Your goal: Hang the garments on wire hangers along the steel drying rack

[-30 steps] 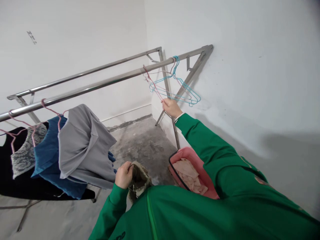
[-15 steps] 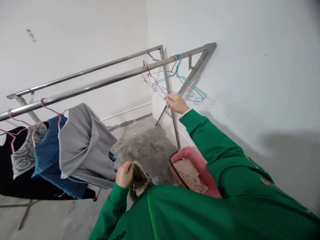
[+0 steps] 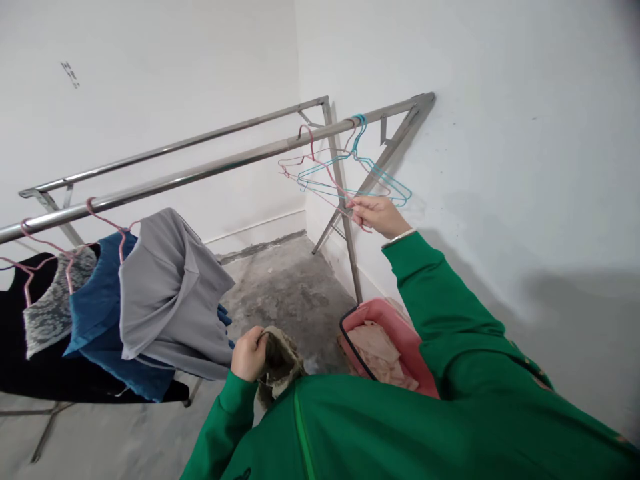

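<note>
Between the fingers and thumb of my right hand [image 3: 379, 215] is one end of a pink clothes hanger [image 3: 324, 195]. Its hook is beside the front rail, off it as far as I can tell. Behind it, blue hangers [image 3: 383, 175] and another pinkish one hang from the rail. Low in front of my body, my left hand [image 3: 249, 355] grips the edge of an olive-brown garment [image 3: 281, 360]. That garment's opening faces up, and its lower part is hidden by my green jacket.
A metal drying rack [image 3: 200, 175] with two rails runs to the right wall. On its left hang a grey top [image 3: 170, 287], a blue garment [image 3: 103, 293], a patterned one and a black one. Below on the right, a pink basket [image 3: 415, 343] holds pale pink cloth [image 3: 375, 347].
My right hand has moved right and slightly down, pulling the pink hanger along and tilting it. The left hand keeps its grip on the garment with hardly any movement.
</note>
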